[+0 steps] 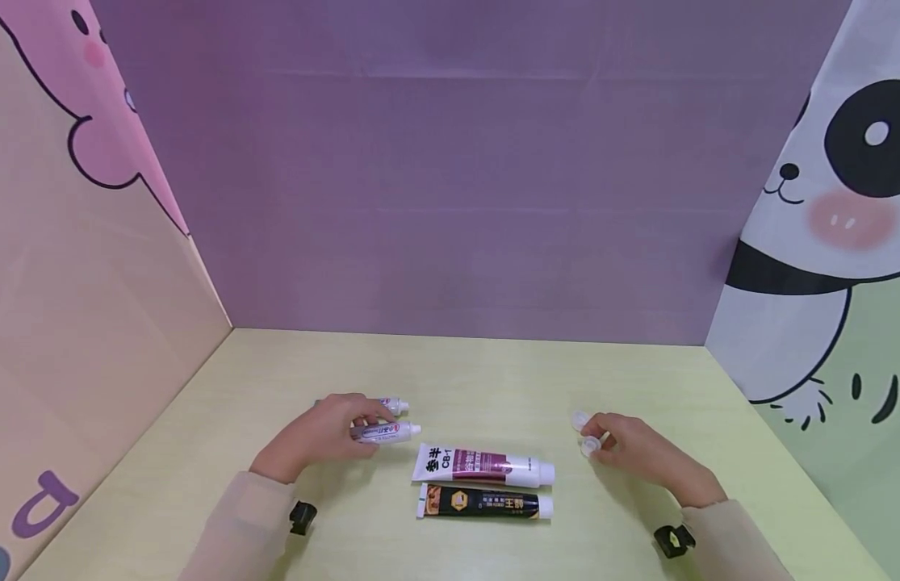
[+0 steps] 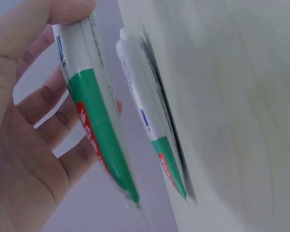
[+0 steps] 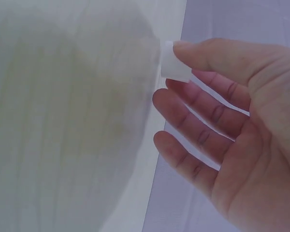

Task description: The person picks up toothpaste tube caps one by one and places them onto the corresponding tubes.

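My left hand (image 1: 341,424) pinches a small toothpaste tube (image 1: 387,433) between thumb and fingers, its nozzle toward the right. In the left wrist view this held tube (image 2: 99,121) is white and green with a red patch. A second, matching tube (image 2: 150,96) lies on the table just behind it; in the head view part of this tube (image 1: 395,406) hides behind my fingers. My right hand (image 1: 631,452) pinches a small white cap (image 3: 174,65) between thumb and forefinger, the other fingers loosely spread. Beside its fingertips lies another whitish cap (image 1: 580,420).
Between the hands, a large white and maroon toothpaste tube (image 1: 486,466) lies on the pale table (image 1: 493,549). In front of it is a black toothpaste tube (image 1: 486,502) with a white cap. A purple panel (image 1: 450,177) stands behind, with printed panels at both sides.
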`<state>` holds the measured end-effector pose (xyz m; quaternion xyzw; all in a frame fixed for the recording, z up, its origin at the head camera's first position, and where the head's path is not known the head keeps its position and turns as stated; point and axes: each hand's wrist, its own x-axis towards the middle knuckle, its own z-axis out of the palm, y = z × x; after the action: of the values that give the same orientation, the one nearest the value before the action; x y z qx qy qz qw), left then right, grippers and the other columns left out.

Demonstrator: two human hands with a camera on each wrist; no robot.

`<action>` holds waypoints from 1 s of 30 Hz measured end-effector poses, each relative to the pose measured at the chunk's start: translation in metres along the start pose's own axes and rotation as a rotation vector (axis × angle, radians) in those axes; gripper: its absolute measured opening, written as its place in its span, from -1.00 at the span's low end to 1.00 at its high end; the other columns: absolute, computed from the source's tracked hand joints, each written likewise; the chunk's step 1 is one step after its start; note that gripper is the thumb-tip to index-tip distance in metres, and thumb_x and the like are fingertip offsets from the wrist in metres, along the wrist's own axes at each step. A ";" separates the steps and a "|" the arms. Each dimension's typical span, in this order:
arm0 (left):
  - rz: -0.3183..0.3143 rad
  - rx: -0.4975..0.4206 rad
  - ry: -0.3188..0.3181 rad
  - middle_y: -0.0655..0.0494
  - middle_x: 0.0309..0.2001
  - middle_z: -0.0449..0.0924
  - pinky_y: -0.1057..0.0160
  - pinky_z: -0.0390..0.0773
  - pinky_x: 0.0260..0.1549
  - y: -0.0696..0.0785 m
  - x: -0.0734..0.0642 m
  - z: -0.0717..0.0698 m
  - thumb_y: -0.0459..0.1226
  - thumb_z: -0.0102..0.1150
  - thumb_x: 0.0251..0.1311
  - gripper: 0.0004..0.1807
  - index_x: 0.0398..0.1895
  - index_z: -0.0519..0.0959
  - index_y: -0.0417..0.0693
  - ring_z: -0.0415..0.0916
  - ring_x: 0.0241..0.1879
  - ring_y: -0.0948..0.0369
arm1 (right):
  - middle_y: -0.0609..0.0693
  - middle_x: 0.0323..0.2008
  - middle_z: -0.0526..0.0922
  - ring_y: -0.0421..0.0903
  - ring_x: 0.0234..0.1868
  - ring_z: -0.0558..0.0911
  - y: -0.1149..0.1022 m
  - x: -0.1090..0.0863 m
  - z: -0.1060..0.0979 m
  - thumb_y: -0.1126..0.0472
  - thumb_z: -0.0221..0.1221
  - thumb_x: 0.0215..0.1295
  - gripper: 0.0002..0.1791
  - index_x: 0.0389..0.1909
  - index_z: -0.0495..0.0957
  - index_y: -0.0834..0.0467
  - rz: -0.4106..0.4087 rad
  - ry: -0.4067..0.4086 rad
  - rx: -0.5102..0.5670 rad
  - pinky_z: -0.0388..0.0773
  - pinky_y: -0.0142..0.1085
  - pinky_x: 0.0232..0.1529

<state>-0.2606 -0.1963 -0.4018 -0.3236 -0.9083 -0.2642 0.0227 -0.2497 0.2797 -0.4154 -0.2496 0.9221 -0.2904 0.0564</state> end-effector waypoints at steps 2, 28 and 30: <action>0.002 -0.011 0.002 0.20 -0.15 0.62 0.30 0.51 -0.32 0.003 0.001 0.001 -0.36 0.45 -0.01 -0.63 -0.07 0.70 0.07 0.45 -0.29 0.30 | -0.01 -0.13 0.62 -0.12 -0.22 0.63 -0.001 0.000 0.000 0.36 0.30 0.24 -0.78 -0.11 0.54 0.20 -0.007 0.004 0.001 0.58 -0.29 -0.24; 0.136 -0.018 -0.057 0.31 -0.26 0.59 0.31 0.53 -0.30 0.040 0.034 0.015 -0.35 0.42 0.01 -0.63 -0.06 0.69 0.11 0.48 -0.31 0.35 | -0.13 -0.17 0.61 -0.18 -0.21 0.63 -0.026 0.001 0.002 0.33 0.29 0.27 -0.79 -0.12 0.52 0.11 -0.163 0.025 -0.034 0.61 -0.18 -0.17; 0.134 -0.012 -0.065 0.31 -0.25 0.60 0.31 0.54 -0.28 0.042 0.036 0.016 -0.34 0.42 0.02 -0.63 -0.05 0.69 0.12 0.49 -0.30 0.35 | -0.14 -0.17 0.61 -0.19 -0.21 0.62 -0.029 0.001 0.003 0.33 0.28 0.27 -0.79 -0.12 0.52 0.10 -0.169 0.031 -0.035 0.61 -0.20 -0.18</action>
<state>-0.2617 -0.1403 -0.3886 -0.3924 -0.8832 -0.2566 0.0088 -0.2379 0.2573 -0.4014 -0.3227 0.9035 -0.2819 0.0129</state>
